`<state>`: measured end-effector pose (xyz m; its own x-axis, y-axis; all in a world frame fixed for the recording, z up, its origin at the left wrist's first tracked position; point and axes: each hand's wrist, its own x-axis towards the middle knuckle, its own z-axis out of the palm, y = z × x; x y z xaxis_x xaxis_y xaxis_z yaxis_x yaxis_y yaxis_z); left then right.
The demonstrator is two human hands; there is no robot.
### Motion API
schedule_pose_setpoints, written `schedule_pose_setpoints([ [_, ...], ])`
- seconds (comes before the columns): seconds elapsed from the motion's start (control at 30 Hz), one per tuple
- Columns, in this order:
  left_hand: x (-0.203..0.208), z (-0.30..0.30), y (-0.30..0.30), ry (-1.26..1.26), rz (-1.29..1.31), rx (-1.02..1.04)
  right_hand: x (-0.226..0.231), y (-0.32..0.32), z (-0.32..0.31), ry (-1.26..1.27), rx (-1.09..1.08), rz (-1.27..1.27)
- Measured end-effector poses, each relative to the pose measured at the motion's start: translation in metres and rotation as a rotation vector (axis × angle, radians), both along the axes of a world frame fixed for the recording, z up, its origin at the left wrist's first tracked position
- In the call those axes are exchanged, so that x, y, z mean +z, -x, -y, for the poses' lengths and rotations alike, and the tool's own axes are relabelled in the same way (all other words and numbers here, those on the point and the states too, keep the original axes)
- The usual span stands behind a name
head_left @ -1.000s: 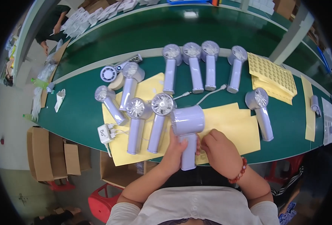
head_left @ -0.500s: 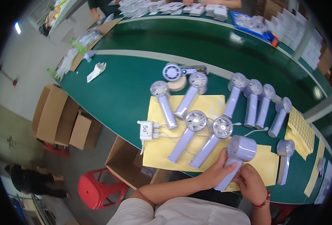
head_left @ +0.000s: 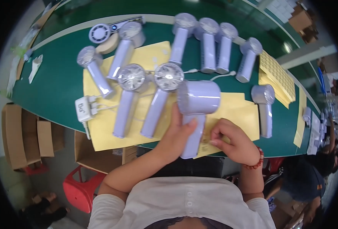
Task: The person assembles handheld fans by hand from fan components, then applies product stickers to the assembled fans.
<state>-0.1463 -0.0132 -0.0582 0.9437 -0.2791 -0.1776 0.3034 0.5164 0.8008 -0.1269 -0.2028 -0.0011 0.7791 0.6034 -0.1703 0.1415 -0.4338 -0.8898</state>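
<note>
My left hand (head_left: 176,135) is wrapped around the handle of a pale purple handheld fan (head_left: 200,97), thumb across its front and the round head up. Just right of the handle, my right hand (head_left: 235,143) is curled with thumb and fingers drawn in; whatever it may hold is hidden. Left of the held fan, two similar fans with clear fronts, a left fan (head_left: 129,99) and a right fan (head_left: 161,99), lie on yellow sheets (head_left: 104,139). A white charger plug (head_left: 85,108) with several cables sits at the sheets' left edge.
More purple fans (head_left: 208,44) lie across the back of the green table (head_left: 58,82). At right are one fan (head_left: 266,110) and a yellow dimpled tray (head_left: 277,78). Cardboard boxes (head_left: 22,137) and a red stool (head_left: 77,191) stand left below; a person (head_left: 302,175) is at lower right.
The view has shifted, so the table things appear farther left and higher. My right hand has come away from the fan's handle. My left hand keeps its hold on the fan.
</note>
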Motion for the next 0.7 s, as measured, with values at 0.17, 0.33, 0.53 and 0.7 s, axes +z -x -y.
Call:
schedule_pose_setpoints([
  [0.17,0.004,0.007,0.0,0.095,-0.042,-0.082,-0.002,0.012,0.005,-0.029,-0.067,0.056],
  [0.33,0.001,0.018,0.005,-0.08,-0.055,0.042,-0.017,0.014,0.007,0.085,-0.052,0.363],
  [0.53,-0.013,0.009,0.012,-0.028,-0.133,0.142,-0.027,0.029,-0.011,0.217,-0.062,0.54],
  [0.7,-0.003,0.017,0.006,-0.011,-0.104,0.127,-0.031,0.04,-0.019,0.332,-0.156,0.624],
])
